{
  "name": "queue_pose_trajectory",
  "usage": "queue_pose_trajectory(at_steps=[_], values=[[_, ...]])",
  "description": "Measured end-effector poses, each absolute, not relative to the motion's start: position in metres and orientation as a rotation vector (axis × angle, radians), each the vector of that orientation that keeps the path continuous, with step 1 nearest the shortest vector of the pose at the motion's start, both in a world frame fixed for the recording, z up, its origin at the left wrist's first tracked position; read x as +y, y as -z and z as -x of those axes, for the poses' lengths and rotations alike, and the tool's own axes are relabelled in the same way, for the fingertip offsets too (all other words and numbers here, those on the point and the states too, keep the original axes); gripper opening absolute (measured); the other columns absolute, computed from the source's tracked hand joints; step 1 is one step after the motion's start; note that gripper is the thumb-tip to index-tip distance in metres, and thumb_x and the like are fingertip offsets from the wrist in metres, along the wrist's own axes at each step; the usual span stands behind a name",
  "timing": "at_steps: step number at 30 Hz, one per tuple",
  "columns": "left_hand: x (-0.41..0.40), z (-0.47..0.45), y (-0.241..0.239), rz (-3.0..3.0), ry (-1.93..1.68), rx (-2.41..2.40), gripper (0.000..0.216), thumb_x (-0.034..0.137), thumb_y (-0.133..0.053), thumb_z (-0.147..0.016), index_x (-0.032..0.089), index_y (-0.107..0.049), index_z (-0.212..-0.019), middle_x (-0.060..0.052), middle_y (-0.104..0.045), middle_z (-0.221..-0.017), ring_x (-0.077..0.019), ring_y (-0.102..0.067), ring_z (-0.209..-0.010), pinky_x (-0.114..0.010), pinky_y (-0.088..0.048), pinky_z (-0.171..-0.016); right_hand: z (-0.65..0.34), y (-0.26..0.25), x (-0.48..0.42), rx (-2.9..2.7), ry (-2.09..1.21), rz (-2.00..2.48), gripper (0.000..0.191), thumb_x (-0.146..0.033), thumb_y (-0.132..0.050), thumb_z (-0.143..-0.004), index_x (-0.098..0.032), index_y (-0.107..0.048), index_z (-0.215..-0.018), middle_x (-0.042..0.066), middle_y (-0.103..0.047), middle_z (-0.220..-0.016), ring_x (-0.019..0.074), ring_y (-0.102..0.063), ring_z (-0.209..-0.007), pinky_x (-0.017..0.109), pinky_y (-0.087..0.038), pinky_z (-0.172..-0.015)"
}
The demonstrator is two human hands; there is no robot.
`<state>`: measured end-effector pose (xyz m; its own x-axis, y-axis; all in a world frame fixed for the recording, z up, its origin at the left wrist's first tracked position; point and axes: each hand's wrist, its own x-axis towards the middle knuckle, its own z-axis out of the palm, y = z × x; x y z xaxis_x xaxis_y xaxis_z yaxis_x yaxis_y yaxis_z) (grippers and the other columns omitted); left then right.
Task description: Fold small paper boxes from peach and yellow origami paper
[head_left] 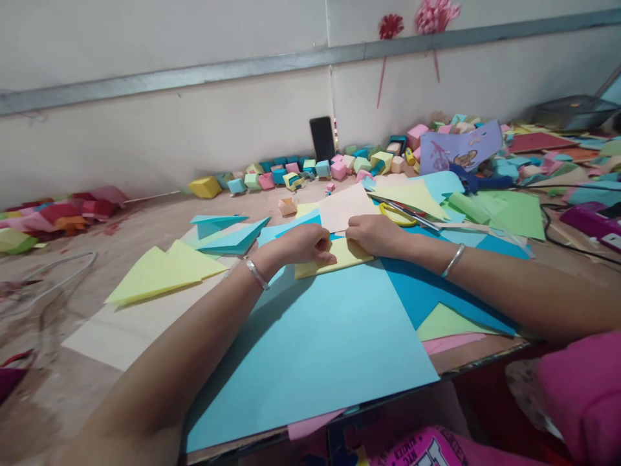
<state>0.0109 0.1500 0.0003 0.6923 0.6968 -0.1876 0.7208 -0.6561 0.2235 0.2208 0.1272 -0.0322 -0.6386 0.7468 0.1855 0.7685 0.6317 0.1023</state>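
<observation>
A white wall (242, 110) backs a paper-strewn table (160, 210). At the far edge of the light blue sheet (320, 336), the left hand (305, 244) and right hand (373, 234) curl inward, nearly fisted, fingers on a folded yellow strip (342, 259); whether they pinch or press it, I cannot tell. The strip's long axis runs left to right, right end slightly farther away. Beyond the sheet sit a small peach box (288, 207) and a black phone (323, 137).

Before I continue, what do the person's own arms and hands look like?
The left forearm and right forearm are bare, no sleeve in view. The left hand and right hand wear no gloves. A silver-coloured left bangle and a similar right bangle circle the wrists; any engraving is too small to tell.
</observation>
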Motion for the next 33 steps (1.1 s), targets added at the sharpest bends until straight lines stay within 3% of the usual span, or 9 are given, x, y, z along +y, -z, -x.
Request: queue_pose_trajectory(at_steps=[12, 16, 21, 24, 28, 33], values=[[0.144, -0.010, -0.007, -2.682, 0.204, 1.046, 0.052, 0.064, -0.074, -0.059, 0.019, -0.055, -0.079, -0.006, -0.060, -0.085, -0.0192, -0.050, -0.071, -0.027, -0.034, -0.058, -0.221, 0.030, 0.126, -2.717, 0.210, 1.280, 0.021, -0.017, -0.048, -0.090, -0.016, -0.069, -0.091, 0.008, -0.062, -0.091, 0.0165, -0.050, -0.076, 0.029, -0.016, -0.055], [0.145, -0.009, -0.006, -2.696, 0.218, 1.045, 0.054, 0.066, -0.072, -0.060, 0.019, -0.054, -0.079, -0.005, -0.058, -0.083, -0.0184, -0.049, -0.069, -0.027, -0.033, -0.057, -0.219, 0.028, 0.126, -2.676, 0.238, 1.259, 0.025, -0.017, -0.044, -0.092, -0.015, -0.069, -0.089, 0.009, -0.061, -0.092, 0.0172, -0.048, -0.078, 0.029, -0.018, -0.057], [0.148, -0.008, -0.005, -2.694, 0.240, 1.009, 0.059, 0.072, -0.069, -0.060, 0.019, -0.054, -0.081, -0.003, -0.057, -0.081, -0.0172, -0.048, -0.069, -0.026, -0.033, -0.058, -0.217, 0.022, 0.120, -2.696, 0.280, 0.857, 0.029, -0.014, -0.044, -0.090, -0.017, -0.071, -0.079, 0.009, -0.056, -0.091, 0.0186, -0.042, -0.080, 0.030, -0.023, -0.063], [0.149, -0.009, -0.003, -2.688, 0.249, 1.005, 0.059, 0.069, -0.070, -0.060, 0.018, -0.056, -0.085, -0.003, -0.058, -0.084, -0.0174, -0.050, -0.071, -0.026, -0.035, -0.059, -0.218, 0.021, 0.115, -2.790, 0.151, 0.522, 0.030, -0.012, -0.048, -0.088, -0.024, -0.075, -0.092, 0.006, -0.054, -0.087, 0.0177, -0.041, -0.077, 0.030, -0.024, -0.064], [0.148, -0.009, -0.004, -2.688, 0.250, 1.019, 0.059, 0.068, -0.071, -0.060, 0.017, -0.055, -0.085, -0.004, -0.058, -0.084, -0.0179, -0.049, -0.071, -0.026, -0.035, -0.059, -0.219, 0.022, 0.113, -2.882, 0.074, 0.429, 0.037, -0.012, -0.047, -0.091, -0.030, -0.069, -0.116, 0.005, -0.055, -0.088, 0.0171, -0.041, -0.076, 0.030, -0.023, -0.062], [0.147, -0.009, -0.005, -2.686, 0.258, 1.017, 0.059, 0.071, -0.069, -0.060, 0.018, -0.055, -0.083, -0.005, -0.059, -0.085, -0.0185, -0.050, -0.072, -0.026, -0.033, -0.059, -0.223, 0.005, 0.109, -3.052, 0.100, 0.476, 0.033, -0.016, -0.050, -0.091, -0.032, -0.070, -0.113, 0.004, -0.055, -0.085, 0.0154, -0.040, -0.072, 0.030, -0.020, -0.059]])
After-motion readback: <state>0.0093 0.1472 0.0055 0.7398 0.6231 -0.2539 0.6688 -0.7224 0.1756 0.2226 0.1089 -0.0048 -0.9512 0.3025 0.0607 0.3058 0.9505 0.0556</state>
